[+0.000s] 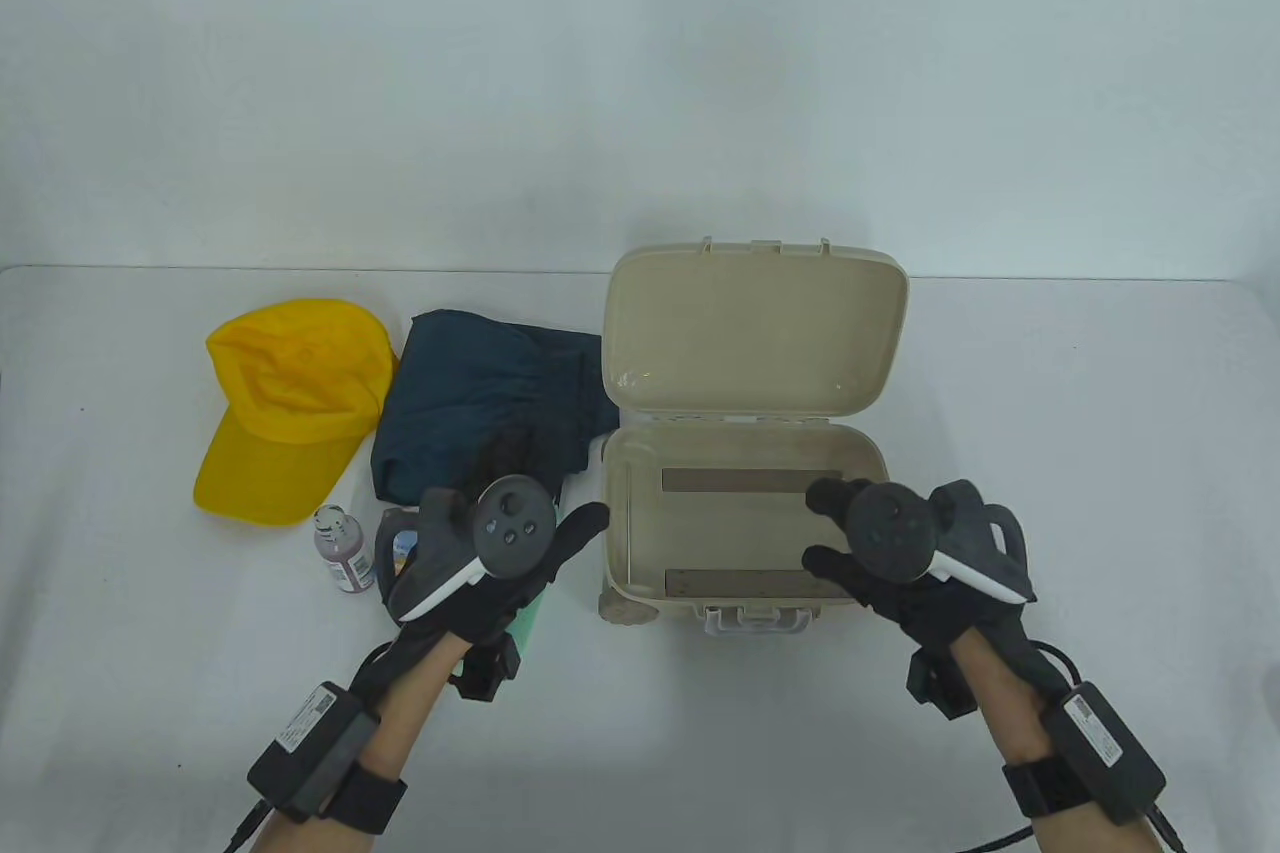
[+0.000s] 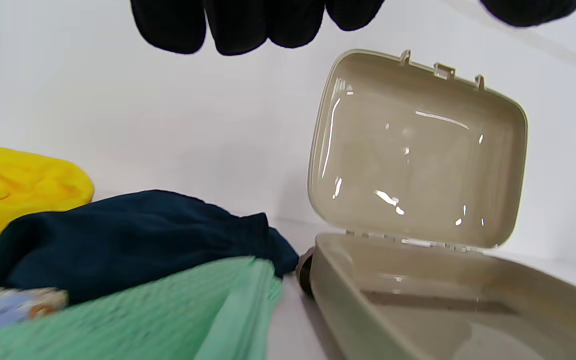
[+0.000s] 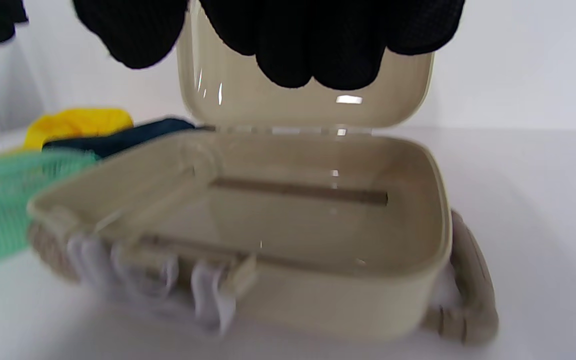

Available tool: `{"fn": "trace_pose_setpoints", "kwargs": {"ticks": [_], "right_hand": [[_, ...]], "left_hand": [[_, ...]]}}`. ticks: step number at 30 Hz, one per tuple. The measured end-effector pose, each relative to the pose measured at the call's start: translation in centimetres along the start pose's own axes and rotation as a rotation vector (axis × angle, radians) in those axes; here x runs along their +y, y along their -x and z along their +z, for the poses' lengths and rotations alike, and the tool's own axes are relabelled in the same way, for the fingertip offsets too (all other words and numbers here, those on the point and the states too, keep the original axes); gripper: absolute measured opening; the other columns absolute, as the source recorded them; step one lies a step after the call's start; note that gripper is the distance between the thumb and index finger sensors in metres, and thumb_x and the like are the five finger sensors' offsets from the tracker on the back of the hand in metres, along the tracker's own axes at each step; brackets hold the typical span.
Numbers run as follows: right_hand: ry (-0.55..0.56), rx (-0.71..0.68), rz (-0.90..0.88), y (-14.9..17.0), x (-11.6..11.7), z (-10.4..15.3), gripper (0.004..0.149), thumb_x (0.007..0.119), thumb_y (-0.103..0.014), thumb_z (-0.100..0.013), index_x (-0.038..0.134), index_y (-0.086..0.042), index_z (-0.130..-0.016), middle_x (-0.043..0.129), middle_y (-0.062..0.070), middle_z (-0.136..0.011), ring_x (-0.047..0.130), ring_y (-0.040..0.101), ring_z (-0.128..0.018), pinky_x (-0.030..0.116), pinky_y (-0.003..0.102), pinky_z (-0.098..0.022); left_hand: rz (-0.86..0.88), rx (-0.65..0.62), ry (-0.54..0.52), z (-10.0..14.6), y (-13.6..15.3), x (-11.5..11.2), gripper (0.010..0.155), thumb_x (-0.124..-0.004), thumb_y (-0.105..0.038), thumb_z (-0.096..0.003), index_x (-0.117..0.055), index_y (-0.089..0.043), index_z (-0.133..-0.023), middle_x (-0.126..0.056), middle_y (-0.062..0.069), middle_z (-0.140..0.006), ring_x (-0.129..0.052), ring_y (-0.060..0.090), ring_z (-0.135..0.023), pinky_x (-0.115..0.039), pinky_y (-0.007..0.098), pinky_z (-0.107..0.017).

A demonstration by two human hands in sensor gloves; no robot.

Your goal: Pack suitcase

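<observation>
Nearest the table's front edge, the left hand hovers over a green cloth, its fingers spread loosely with nothing in them. The right hand hangs over the front right corner of the suitcase, fingers apart and empty, not touching the rim as far as the views show. The beige suitcase lies open just right of the table's middle, its tray bare, its lid standing up behind. Left of it sit a small bottle, then a folded dark blue garment, and a yellow cap toward the left edge.
</observation>
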State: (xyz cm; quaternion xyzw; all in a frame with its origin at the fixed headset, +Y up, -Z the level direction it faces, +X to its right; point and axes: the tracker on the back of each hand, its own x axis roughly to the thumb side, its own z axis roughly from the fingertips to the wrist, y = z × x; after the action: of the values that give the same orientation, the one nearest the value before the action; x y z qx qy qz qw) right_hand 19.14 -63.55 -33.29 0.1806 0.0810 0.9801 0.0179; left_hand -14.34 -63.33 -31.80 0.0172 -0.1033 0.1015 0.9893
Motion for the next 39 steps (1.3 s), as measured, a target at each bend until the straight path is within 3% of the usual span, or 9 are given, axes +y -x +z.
{"fn": "trace_pose_setpoints", "kwargs": {"ticks": [7,13,15,17,25,39], "right_hand": [[-0.133,-0.016,0.172,-1.5,5.2,-0.4,0.068,0.075,-0.05,-0.051,0.05,-0.024,-0.109,0.07,0.001,-0.108,0.077,0.029,-0.098,0.064,0.054,-0.075],[-0.165,0.001,0.313,-1.8,7.7,-0.8,0.061,0.078,-0.039,-0.052,0.053,-0.028,-0.106,0.073,-0.003,-0.104,0.079,0.025,-0.095,0.066,0.051,-0.075],[-0.127,0.015,0.378,-1.9,8.3,-1.0,0.054,0.077,-0.034,-0.053,0.055,-0.031,-0.103,0.076,-0.006,-0.1,0.082,0.021,-0.09,0.068,0.049,-0.075],[-0.086,0.014,0.405,-2.0,8.4,-1.1,0.048,0.075,-0.032,-0.054,0.059,-0.034,-0.099,0.08,-0.008,-0.095,0.086,0.018,-0.086,0.07,0.046,-0.074],[-0.102,0.021,0.404,-1.3,8.0,-1.5,0.047,0.076,-0.035,-0.05,0.064,-0.035,-0.096,0.086,-0.01,-0.091,0.091,0.015,-0.081,0.076,0.041,-0.071],[-0.179,0.173,0.322,3.3,7.4,-1.1,0.045,0.079,-0.037,-0.048,0.07,-0.036,-0.092,0.089,-0.011,-0.088,0.093,0.015,-0.078,0.079,0.04,-0.069]], "left_hand": [[-0.043,0.015,0.005,2.1,1.7,-1.6,0.084,-0.056,-0.067,-0.0524,-0.03,-0.023,-0.119,-0.036,0.012,-0.126,-0.046,0.04,-0.116,-0.051,0.058,-0.08],[-0.011,0.02,-0.003,2.2,2.2,-1.5,0.083,-0.056,-0.067,-0.0524,-0.03,-0.024,-0.118,-0.037,0.012,-0.126,-0.046,0.04,-0.116,-0.051,0.058,-0.08],[-0.012,0.02,0.007,2.2,2.3,-1.7,0.083,-0.056,-0.067,-0.0524,-0.03,-0.024,-0.118,-0.037,0.012,-0.126,-0.046,0.04,-0.116,-0.051,0.058,-0.08],[-0.023,0.018,0.012,2.2,2.3,-1.9,0.083,-0.056,-0.067,-0.0523,-0.031,-0.024,-0.118,-0.037,0.013,-0.126,-0.046,0.04,-0.116,-0.051,0.058,-0.08],[-0.023,0.008,0.025,2.2,2.2,-2.1,0.083,-0.057,-0.066,-0.0523,-0.03,-0.024,-0.118,-0.038,0.012,-0.126,-0.046,0.041,-0.116,-0.051,0.058,-0.08],[-0.022,0.014,0.025,2.2,2.4,-2.2,0.083,-0.057,-0.066,-0.0523,-0.03,-0.023,-0.118,-0.037,0.013,-0.126,-0.044,0.041,-0.116,-0.048,0.057,-0.081]]}}
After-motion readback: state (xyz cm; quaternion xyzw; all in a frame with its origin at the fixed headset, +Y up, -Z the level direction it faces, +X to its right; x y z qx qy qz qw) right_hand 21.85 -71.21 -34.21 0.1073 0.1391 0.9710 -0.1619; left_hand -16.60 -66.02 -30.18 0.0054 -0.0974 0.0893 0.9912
